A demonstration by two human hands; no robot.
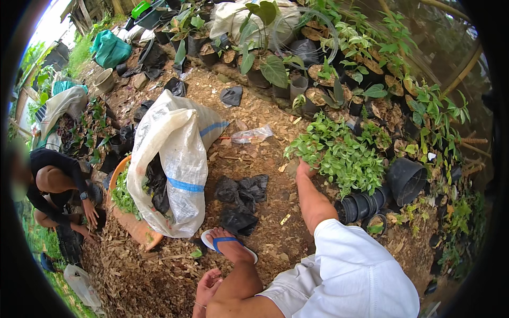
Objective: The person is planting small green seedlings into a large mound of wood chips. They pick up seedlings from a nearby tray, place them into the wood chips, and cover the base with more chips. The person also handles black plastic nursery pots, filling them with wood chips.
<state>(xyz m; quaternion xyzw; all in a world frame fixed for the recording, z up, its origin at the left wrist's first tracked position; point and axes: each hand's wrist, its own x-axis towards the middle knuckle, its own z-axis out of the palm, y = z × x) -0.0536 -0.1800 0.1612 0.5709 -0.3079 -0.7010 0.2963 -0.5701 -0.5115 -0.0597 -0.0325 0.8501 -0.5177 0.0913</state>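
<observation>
My right arm stretches to a dense cluster of green leafy plants (350,159), and my right hand (306,167) is at its lower left edge. Leaves cover the fingers, so any grip is hidden. My left hand (208,284) hangs beside my bent knee with loosely curled fingers and nothing visible in it. Crumpled black plastic bags (238,198) lie on the ground ahead of my sandalled foot (230,244). Left of them slumps a white woven sack (183,159) with blue stripes, its mouth gaping over black plastic.
An orange basin (135,226) with leafy cuttings sits partly behind the sack. A crouching person (59,187) works at the left. Black nursery pots (362,204) lie below the plants, beside a larger black pot (406,181). Potted plants (274,71) line the back.
</observation>
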